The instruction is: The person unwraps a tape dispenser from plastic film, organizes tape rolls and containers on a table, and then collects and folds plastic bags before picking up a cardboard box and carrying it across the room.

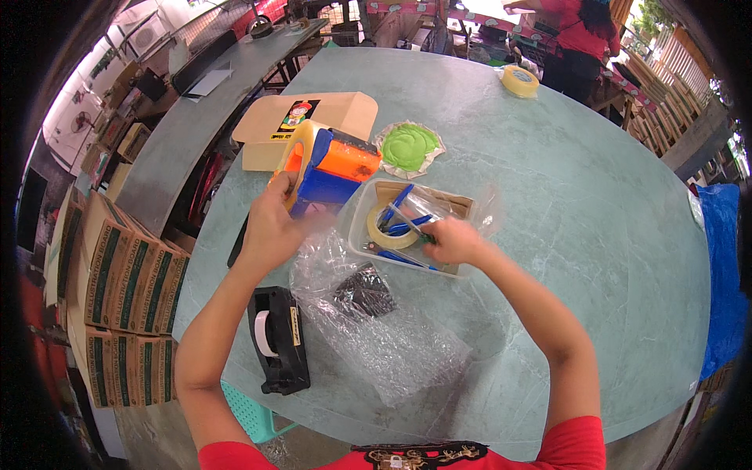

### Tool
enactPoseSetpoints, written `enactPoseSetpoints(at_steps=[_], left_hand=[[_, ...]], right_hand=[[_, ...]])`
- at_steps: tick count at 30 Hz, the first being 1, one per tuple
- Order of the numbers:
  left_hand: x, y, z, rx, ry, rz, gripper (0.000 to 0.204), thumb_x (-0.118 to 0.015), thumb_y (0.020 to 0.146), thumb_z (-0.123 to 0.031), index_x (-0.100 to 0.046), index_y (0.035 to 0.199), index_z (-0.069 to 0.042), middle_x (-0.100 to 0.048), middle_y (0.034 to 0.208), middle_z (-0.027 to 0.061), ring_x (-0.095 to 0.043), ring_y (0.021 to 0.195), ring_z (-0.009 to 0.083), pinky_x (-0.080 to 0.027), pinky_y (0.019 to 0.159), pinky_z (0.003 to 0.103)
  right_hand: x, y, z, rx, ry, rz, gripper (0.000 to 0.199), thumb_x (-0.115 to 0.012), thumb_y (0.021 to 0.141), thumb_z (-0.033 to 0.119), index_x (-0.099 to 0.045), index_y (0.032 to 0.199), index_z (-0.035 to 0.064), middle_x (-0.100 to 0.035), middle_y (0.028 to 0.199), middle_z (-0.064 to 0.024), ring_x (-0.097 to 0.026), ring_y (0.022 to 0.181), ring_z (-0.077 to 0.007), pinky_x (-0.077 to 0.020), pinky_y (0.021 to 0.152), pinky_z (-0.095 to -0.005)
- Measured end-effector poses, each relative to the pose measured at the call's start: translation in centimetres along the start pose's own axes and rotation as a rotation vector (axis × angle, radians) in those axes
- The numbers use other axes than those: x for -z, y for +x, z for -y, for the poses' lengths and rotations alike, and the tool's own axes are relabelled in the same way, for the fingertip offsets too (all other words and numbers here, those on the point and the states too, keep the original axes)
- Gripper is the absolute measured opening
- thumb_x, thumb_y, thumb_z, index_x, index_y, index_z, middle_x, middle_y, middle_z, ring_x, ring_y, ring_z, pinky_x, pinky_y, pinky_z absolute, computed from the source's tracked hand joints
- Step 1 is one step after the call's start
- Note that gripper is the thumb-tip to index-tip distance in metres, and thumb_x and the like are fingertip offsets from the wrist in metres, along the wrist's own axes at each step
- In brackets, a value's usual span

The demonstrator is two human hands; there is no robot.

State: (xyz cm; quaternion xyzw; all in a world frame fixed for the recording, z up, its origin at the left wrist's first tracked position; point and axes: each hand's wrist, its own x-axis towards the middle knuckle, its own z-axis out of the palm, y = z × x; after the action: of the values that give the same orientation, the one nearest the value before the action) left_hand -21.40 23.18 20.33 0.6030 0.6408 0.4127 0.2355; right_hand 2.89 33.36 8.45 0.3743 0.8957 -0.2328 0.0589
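Observation:
My left hand point(276, 223) grips a tape gun point(337, 168) in orange and blue, raised above the table's left half. My right hand point(454, 241) is closed at the right side of a clear plastic tub point(362, 244). From its fingers a slim tool point(406, 218) with a thin grey shaft points into the tub; its kind is hard to make out. Inside the tub lie a tape roll point(374, 227), blue-handled tools point(398, 257) and a piece of cardboard point(453, 205). Crumpled clear plastic wrap point(415, 352) spreads nearest me, with a dark piece point(364, 291) under or within it.
A black desktop tape dispenser point(294, 360) stands near left. Behind the tape gun are a tan flap-topped box point(258, 117) and a green round cloth piece point(409, 147). A yellow tape roll point(520, 81) sits at the far edge. Stacked cartons point(125, 274) flank the table.

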Motion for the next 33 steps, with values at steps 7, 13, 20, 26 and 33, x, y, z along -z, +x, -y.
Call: enactPoseSetpoints(at_steps=[7, 13, 20, 26, 33], left_hand=[[0.1, 0.0, -0.9, 0.056, -0.015, -0.030, 0.041, -0.069, 0.057, -0.008, -0.051, 0.092, 0.003, -0.059, 0.078, 0.0073, -0.055, 0.071, 0.0115, -0.043, 0.067, 0.024], [0.2, 0.0, -0.8, 0.042, -0.001, 0.012, 0.042, -0.071, 0.056, -0.010, -0.051, 0.091, 0.001, -0.058, 0.078, 0.0055, -0.055, 0.071, 0.0112, -0.043, 0.067, 0.025], [1.6, -0.9, -0.1, 0.140, 0.016, -0.012, 0.043, -0.072, 0.058, -0.013, -0.051, 0.093, -0.001, -0.057, 0.084, 0.0061, -0.053, 0.077, 0.0122, -0.042, 0.070, 0.025], [2.3, -0.6, -0.1, 0.169, -0.203, -0.045, 0.044, -0.072, 0.058, -0.015, -0.051, 0.094, 0.000, -0.057, 0.086, 0.0068, -0.054, 0.076, 0.0131, -0.042, 0.070, 0.025], [2.1, 0.8, -0.8, 0.126, -0.232, -0.044, 0.043, -0.071, 0.059, -0.014, -0.051, 0.093, 0.001, -0.057, 0.085, 0.0077, -0.054, 0.074, 0.0124, -0.043, 0.067, 0.025]], right_hand=[[0.0, 2.3, 3.9, 0.285, -0.182, -0.196, 0.019, -0.051, 0.072, 0.020, -0.060, 0.081, 0.0048, -0.056, 0.083, -0.0135, -0.059, 0.070, -0.0272, -0.0471, 0.058, -0.0364], [-3.2, 7.1, 7.2, 0.246, -0.371, -0.076, 0.014, -0.054, 0.068, 0.014, -0.058, 0.075, 0.0030, -0.049, 0.094, -0.0124, -0.058, 0.071, -0.0272, -0.0476, 0.059, -0.0347], [-2.9, 6.9, 6.9, 0.186, -0.025, -0.030, 0.016, -0.060, 0.061, 0.011, -0.061, 0.077, 0.0088, -0.049, 0.095, -0.0111, -0.057, 0.078, -0.0272, -0.0465, 0.066, -0.0362], [0.9, 5.5, 6.3, 0.303, 0.293, -0.171, 0.023, -0.068, 0.057, 0.018, -0.061, 0.077, 0.0088, -0.049, 0.097, -0.0095, -0.053, 0.086, -0.0264, -0.0440, 0.072, -0.0351], [3.5, 4.1, 5.3, 0.468, 1.016, -0.360, 0.012, -0.064, 0.067, 0.008, -0.058, 0.078, 0.0056, -0.055, 0.085, -0.0080, -0.051, 0.083, -0.0159, -0.0421, 0.069, -0.0272]])
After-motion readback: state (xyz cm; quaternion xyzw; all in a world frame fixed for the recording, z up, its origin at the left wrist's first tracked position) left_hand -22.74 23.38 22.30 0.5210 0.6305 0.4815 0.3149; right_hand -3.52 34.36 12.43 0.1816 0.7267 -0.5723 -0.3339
